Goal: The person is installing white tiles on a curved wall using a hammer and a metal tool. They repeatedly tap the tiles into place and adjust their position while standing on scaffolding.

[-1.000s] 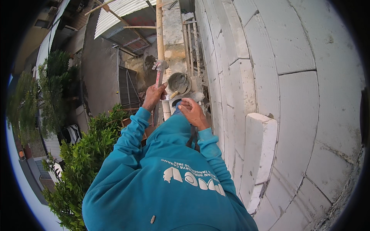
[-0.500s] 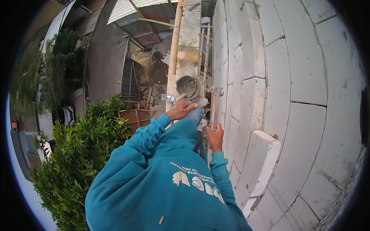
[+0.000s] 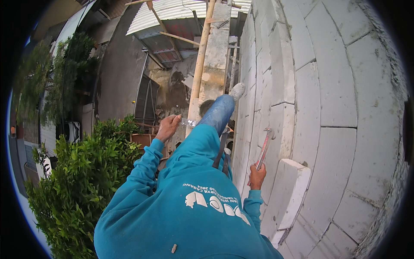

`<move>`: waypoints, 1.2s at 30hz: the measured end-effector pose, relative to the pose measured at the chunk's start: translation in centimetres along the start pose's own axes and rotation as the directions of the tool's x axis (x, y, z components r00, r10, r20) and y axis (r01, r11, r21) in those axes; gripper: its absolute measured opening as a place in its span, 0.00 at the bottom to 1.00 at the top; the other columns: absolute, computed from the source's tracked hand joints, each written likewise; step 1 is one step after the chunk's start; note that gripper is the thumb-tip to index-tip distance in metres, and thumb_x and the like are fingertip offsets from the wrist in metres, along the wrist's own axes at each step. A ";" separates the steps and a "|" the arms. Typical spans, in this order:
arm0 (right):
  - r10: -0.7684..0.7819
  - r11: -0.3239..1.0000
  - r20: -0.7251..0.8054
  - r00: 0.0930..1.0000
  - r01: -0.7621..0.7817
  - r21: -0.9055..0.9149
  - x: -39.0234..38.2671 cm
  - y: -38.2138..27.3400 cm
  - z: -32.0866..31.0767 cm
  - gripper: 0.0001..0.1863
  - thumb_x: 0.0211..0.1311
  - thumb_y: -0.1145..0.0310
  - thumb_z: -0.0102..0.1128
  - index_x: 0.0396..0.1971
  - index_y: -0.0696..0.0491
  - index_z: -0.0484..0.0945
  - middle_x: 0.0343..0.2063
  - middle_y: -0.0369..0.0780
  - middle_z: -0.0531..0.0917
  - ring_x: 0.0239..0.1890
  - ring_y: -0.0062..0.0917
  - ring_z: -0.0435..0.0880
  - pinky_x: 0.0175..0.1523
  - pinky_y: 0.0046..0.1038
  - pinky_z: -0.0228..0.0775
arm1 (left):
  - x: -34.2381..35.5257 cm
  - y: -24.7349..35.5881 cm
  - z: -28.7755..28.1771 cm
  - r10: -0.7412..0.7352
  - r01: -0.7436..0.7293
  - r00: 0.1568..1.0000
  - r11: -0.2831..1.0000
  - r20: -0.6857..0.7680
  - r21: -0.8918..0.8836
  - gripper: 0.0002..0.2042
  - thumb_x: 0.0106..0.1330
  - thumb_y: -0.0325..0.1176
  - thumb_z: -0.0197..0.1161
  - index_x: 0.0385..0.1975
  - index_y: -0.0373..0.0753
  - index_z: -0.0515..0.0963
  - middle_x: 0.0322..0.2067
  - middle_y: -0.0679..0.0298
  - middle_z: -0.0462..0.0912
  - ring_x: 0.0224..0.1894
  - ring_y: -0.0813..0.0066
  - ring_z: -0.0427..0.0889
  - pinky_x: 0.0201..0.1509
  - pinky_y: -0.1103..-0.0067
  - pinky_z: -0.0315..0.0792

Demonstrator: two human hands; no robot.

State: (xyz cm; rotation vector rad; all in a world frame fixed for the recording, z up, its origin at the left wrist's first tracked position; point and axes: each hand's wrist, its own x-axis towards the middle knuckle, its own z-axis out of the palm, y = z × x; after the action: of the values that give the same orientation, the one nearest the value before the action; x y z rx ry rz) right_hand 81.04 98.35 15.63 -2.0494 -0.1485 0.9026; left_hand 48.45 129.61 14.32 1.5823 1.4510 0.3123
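Note:
In my right hand (image 3: 258, 176) is a hammer (image 3: 264, 151) with a reddish handle; its metal head points away from me, in front of the grey block wall. My left hand (image 3: 169, 127) is held out to the left with fingers loosely extended and nothing visible in it. Its fingertips are close to a flat silver metal piece (image 3: 189, 122) lying across the plank; I cannot tell whether they touch. My jeans-clad leg (image 3: 217, 113) is stretched forward, partly covering a mortar bucket (image 3: 206, 106). A dusty foot (image 3: 237, 91) shows at its end.
A narrow scaffold walkway (image 3: 214, 56) runs ahead, with a bamboo pole (image 3: 202, 64) along its left. Close on the right rises the block wall (image 3: 332, 99), with a block (image 3: 291, 194) jutting out. Leafy bushes (image 3: 82, 185) and lower ground lie left.
My leg has swung forward over the bucket. My left hand has moved left, away from my knee. The hammer in my right hand has moved right and now tilts toward the wall.

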 end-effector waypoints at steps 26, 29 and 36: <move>0.026 0.997 -0.192 0.981 -0.012 0.075 34.4 -30.6 12.2 0.10 0.58 0.67 0.60 0.34 0.56 0.71 0.19 0.36 0.73 0.12 0.18 0.68 0.16 0.24 0.62 | 40.1 -1.6 -3.6 -0.322 0.292 0.915 0.944 0.244 0.151 0.21 0.68 0.51 0.56 0.35 0.37 0.82 0.34 0.55 0.85 0.38 0.65 0.84 0.42 0.68 0.75; 0.212 0.973 -0.178 0.961 -0.191 0.127 35.7 -33.3 13.1 0.08 0.60 0.67 0.56 0.34 0.54 0.69 0.18 0.33 0.69 0.11 0.16 0.66 0.13 0.22 0.59 | 42.1 -9.1 -6.1 -0.491 0.506 0.851 0.862 0.184 -0.039 0.16 0.68 0.44 0.58 0.34 0.34 0.82 0.34 0.56 0.85 0.37 0.65 0.84 0.40 0.69 0.79; 0.503 0.840 -0.094 0.859 -0.460 0.289 36.3 -36.9 12.5 0.07 0.61 0.65 0.53 0.34 0.50 0.66 0.16 0.32 0.64 0.11 0.15 0.62 0.12 0.22 0.57 | 45.7 -4.5 -8.4 -0.665 0.688 0.719 0.721 0.200 -0.075 0.15 0.69 0.40 0.58 0.38 0.31 0.80 0.36 0.55 0.84 0.35 0.66 0.83 0.36 0.73 0.80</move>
State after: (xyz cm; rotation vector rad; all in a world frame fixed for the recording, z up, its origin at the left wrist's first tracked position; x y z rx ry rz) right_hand 107.45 144.48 19.26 -1.9308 0.5807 0.9825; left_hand 51.78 173.06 -2.39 0.8347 1.7271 -0.1454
